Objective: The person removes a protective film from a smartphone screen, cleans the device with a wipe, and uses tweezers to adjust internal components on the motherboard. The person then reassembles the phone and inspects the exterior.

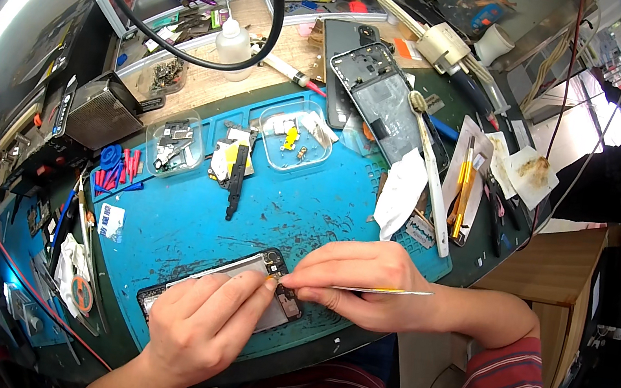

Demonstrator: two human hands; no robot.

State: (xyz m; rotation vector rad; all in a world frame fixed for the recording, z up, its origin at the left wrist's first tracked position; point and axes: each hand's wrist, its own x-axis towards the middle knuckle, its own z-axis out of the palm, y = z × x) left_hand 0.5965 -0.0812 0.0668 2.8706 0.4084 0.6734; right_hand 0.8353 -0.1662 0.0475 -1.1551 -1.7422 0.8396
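An opened phone (280,310) with a black frame and a grey middle panel lies on the blue mat (188,216) near its front edge. My left hand (201,325) lies over the phone's left part, thumb and forefinger pinched at its upper right end. A tiny yellowish bit shows at those fingertips, too small to name. From the right, my right hand (362,277) meets them, fingertips closed close to the same spot. A thin metal tool (396,292) lies across its palm, the end sticking out to the right; its tip is hidden.
Beyond the phone stand two clear plastic boxes of small parts, the left box (196,148) and the right box (262,130). A black strip part (236,183) lies between. Phone shells (387,101), a brush (431,171), white tissue (403,195) and a razor blade (421,230) occupy the right. A black cable (279,11) loops above.
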